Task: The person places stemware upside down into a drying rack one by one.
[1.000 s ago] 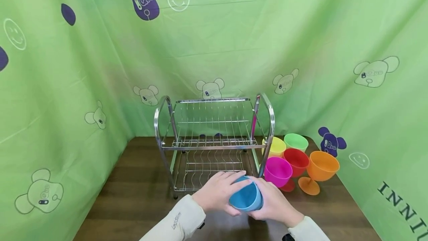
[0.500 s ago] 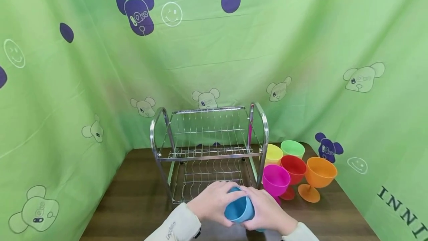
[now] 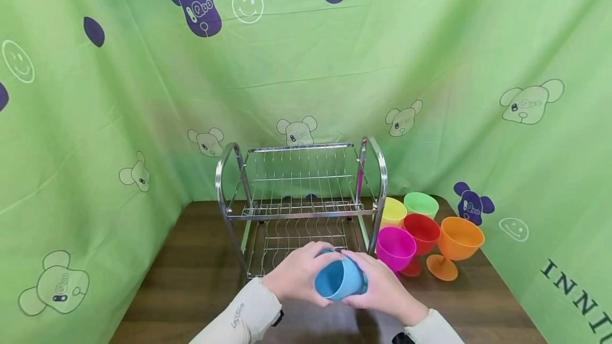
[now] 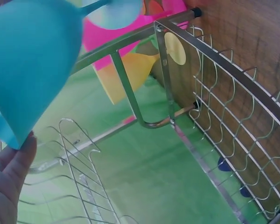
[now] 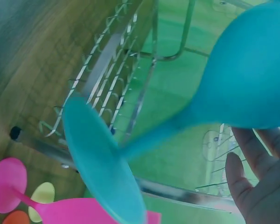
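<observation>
Both hands hold a blue plastic goblet (image 3: 353, 279) in front of the rack, tilted so its mouth points left in the head view. The left hand (image 3: 297, 275) grips it at the rim, with fingers over the top and thumb below. The right hand (image 3: 386, 290) grips the bowl from the other side and hides most of the stem and foot. In the right wrist view the goblet (image 5: 252, 70) shows its stem and round foot, and the right hand's fingers (image 5: 252, 149) touch the bowl. In the left wrist view the left fingertips (image 4: 25, 154) touch the rim edge.
A two-tier chrome dish rack (image 3: 306, 215) stands on the dark wooden table (image 3: 177, 280). To its right are a magenta goblet (image 3: 396, 248), a red goblet (image 3: 422, 232), an orange goblet (image 3: 460, 239), a yellow goblet (image 3: 393, 211) and a green goblet (image 3: 421, 205). Green printed cloth (image 3: 306, 78) surrounds the table.
The blue goblet has tipped further over, its mouth turning toward the left, and has shifted slightly left with both hands. Both hands keep their grip. The head view has shifted slightly.
</observation>
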A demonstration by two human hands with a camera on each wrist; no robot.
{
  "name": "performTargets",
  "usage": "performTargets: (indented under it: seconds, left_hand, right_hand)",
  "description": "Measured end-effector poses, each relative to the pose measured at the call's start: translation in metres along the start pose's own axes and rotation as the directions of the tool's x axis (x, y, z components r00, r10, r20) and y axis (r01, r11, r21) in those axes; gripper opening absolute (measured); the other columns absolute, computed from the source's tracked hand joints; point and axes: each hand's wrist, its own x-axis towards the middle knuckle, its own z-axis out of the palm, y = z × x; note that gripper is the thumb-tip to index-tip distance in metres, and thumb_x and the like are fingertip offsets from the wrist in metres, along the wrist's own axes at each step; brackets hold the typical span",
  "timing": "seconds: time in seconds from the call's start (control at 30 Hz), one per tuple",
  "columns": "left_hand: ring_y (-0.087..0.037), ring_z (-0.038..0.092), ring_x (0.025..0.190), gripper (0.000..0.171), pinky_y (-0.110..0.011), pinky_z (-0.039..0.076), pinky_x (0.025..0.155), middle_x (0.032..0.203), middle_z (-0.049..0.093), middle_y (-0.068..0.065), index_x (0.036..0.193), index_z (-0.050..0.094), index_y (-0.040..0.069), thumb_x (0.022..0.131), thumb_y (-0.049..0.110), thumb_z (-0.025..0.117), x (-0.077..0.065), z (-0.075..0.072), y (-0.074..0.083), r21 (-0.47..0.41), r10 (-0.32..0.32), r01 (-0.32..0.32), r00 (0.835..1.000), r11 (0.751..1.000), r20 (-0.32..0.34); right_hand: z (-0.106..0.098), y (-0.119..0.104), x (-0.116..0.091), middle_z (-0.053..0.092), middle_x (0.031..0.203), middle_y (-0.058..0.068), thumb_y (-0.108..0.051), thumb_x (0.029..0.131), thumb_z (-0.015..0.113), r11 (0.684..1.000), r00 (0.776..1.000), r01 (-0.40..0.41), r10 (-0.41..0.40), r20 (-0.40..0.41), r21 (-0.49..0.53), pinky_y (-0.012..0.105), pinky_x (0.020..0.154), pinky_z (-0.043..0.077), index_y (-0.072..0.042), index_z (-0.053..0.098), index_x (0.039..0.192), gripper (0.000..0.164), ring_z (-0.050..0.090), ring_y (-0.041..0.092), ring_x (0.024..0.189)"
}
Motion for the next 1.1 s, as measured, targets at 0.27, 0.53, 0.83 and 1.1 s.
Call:
performTargets:
  seconds: [0.27,0.53,0.83,1.1]
  left_hand:
    - [-0.020,0.062,0.101,0.089,-0.025,0.052,0.087,0.114,0.059,-0.010,0.117,0.057,0.008,0.045,0.045,0.094,-0.016,0.005,-0.001,-0.007,-0.051,0.051,0.977,0.999,-0.207]
    - [-0.027,0.062,0.102,0.104,-0.030,0.053,0.089,0.116,0.056,-0.016,0.117,0.047,0.004,0.036,0.047,0.097,-0.025,0.013,-0.003,0.065,0.022,-0.002,0.949,0.998,-0.313]
    - [-0.035,0.061,0.099,0.114,-0.032,0.054,0.089,0.117,0.046,-0.023,0.115,0.034,0.000,0.031,0.042,0.099,-0.018,0.011,-0.009,0.139,0.151,-0.100,0.888,0.985,-0.435]
    - [-0.040,0.055,0.103,0.115,-0.035,0.053,0.090,0.120,0.040,-0.028,0.111,0.026,-0.001,0.033,0.041,0.099,-0.012,0.019,-0.014,0.123,0.226,-0.189,0.839,0.974,-0.495]
  right_hand:
    - [0.000,-0.015,-0.008,0.066,0.108,0.008,-0.061,0.092,0.048,0.931,0.906,0.224,-0.308,-0.290,-0.288,0.041,0.081,0.046,-0.006,0.067,0.112,0.061,0.059,0.024,0.095]
    - [0.002,-0.011,-0.026,0.062,0.074,-0.004,-0.047,0.097,0.050,0.963,0.830,0.207,-0.266,-0.491,-0.172,0.013,0.060,0.044,-0.008,0.073,0.085,0.047,0.049,0.007,0.069]
    - [-0.004,-0.006,-0.033,0.058,0.070,-0.013,0.004,0.077,0.075,0.947,0.953,-0.067,0.154,-0.260,0.313,0.017,0.052,0.045,0.002,0.069,0.093,0.017,0.050,0.002,0.059]
    - [-0.009,-0.001,-0.020,0.066,0.101,-0.008,-0.009,0.100,0.050,0.536,0.954,-0.216,0.292,0.060,0.817,0.028,0.066,0.058,0.021,0.028,0.129,0.047,0.069,0.010,0.078]
